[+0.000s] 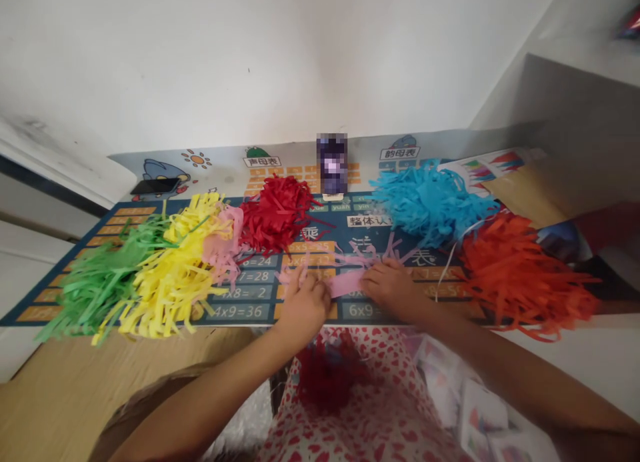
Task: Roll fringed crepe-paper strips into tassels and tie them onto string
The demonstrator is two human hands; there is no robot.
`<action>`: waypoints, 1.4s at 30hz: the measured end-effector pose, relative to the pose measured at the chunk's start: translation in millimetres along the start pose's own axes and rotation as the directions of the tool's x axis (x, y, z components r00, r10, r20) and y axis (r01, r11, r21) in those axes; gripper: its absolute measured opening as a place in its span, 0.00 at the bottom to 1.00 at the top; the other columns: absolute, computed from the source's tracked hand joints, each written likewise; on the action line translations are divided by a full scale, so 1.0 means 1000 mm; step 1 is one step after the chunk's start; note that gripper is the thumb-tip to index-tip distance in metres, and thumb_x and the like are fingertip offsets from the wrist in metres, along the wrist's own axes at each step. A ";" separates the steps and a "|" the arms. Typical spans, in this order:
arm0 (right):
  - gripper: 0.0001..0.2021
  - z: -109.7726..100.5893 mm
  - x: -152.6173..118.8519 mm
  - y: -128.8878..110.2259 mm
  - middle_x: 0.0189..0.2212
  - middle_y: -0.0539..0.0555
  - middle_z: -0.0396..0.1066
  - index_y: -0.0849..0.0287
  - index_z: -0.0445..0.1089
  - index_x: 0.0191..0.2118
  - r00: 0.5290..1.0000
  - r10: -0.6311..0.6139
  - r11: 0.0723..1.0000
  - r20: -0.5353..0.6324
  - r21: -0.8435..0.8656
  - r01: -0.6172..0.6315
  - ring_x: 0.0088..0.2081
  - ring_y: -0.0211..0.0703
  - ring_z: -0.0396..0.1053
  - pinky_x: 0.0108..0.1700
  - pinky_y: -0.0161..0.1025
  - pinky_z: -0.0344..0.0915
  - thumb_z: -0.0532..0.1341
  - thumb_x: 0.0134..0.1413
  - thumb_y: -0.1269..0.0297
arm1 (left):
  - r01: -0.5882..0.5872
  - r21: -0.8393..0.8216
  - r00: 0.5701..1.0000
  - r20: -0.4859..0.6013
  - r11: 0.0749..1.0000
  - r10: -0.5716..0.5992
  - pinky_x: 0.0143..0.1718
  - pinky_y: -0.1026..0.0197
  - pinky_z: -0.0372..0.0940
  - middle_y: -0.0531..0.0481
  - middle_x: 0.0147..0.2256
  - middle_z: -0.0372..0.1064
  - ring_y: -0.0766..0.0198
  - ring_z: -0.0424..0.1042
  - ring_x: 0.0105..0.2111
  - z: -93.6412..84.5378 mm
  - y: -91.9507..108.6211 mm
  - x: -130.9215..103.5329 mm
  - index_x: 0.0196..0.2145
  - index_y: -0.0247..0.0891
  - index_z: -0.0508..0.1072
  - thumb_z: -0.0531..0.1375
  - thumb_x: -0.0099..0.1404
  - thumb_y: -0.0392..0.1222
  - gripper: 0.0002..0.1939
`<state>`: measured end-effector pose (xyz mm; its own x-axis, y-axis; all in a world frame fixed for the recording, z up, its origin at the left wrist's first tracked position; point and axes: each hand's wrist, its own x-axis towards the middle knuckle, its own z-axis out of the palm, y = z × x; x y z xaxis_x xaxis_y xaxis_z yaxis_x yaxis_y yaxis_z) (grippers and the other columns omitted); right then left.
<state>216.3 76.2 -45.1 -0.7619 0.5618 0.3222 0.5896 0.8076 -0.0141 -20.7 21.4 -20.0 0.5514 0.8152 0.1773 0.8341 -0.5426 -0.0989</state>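
A pink-purple fringed paper strip [347, 284] lies flat near the table's front edge, its cut fringe pointing toward the wall. My left hand [306, 301] has its curled fingers on the strip's left end. At the right end, my right hand [390, 285] is closed on the paper with fingers bent. Beyond them sits a red paper bundle [280, 212], with a pink one [223, 245] beside it to the left.
Yellow [175, 275] and green [105, 279] fringe piles cover the left side. Blue [433, 199] and orange-red [523, 275] piles are on the right. A phone [333, 163] stands upright at the back; a dark flat object [156, 186] lies back left. Red scraps [330, 375] rest on the lap.
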 end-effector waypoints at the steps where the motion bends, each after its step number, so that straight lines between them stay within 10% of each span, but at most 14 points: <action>1: 0.07 0.001 -0.004 0.004 0.34 0.51 0.75 0.58 0.74 0.34 0.999 0.032 0.998 -0.015 0.045 -0.032 0.38 0.43 0.66 0.44 0.44 0.50 0.59 0.63 0.68 | 0.025 -0.054 0.999 -0.033 0.998 -0.027 0.65 0.36 0.41 0.50 0.36 0.75 0.56 0.69 0.45 0.001 -0.002 -0.004 0.39 0.41 0.76 0.56 0.69 0.37 0.08; 8: 0.06 0.002 0.005 0.034 0.34 0.48 0.77 0.51 0.78 0.34 0.985 0.133 0.940 0.113 0.301 -0.161 0.38 0.43 0.66 0.39 0.42 0.47 0.65 0.58 0.57 | 0.145 -0.372 0.963 -0.161 0.917 -0.217 0.63 0.37 0.40 0.55 0.36 0.78 0.58 0.72 0.45 0.004 -0.017 -0.011 0.35 0.48 0.79 0.62 0.66 0.45 0.05; 18: 0.11 -0.006 0.004 0.023 0.32 0.52 0.76 0.55 0.76 0.31 0.999 0.030 0.987 -0.024 0.162 -0.026 0.39 0.45 0.64 0.43 0.44 0.48 0.62 0.60 0.57 | 0.040 -0.218 0.986 -0.152 0.975 -0.074 0.62 0.43 0.44 0.55 0.38 0.77 0.57 0.70 0.44 0.003 0.001 0.003 0.39 0.45 0.75 0.59 0.68 0.40 0.05; 31: 0.12 -0.003 0.022 0.026 0.29 0.50 0.76 0.54 0.76 0.26 0.877 0.360 0.845 0.319 0.288 -0.451 0.36 0.42 0.66 0.38 0.41 0.46 0.63 0.57 0.57 | 0.340 -0.335 0.940 0.143 0.879 -0.309 0.43 0.49 0.54 0.49 0.36 0.77 0.53 0.70 0.41 0.008 -0.016 0.019 0.30 0.42 0.79 0.57 0.67 0.44 0.12; 42: 0.11 -0.006 0.033 0.023 0.31 0.50 0.77 0.55 0.75 0.24 0.804 0.420 0.827 0.420 0.188 -0.530 0.38 0.43 0.66 0.39 0.40 0.47 0.62 0.54 0.59 | 0.374 -0.206 0.910 0.269 0.904 -0.315 0.42 0.49 0.53 0.47 0.35 0.75 0.52 0.69 0.42 0.006 -0.018 0.028 0.28 0.40 0.77 0.55 0.67 0.49 0.16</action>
<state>205.7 112.4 -29.4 -0.4776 0.8667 -0.1440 0.8409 0.4034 -0.3608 -20.0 55.4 -18.8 0.2428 0.9675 -0.0712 0.9573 -0.2271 0.1790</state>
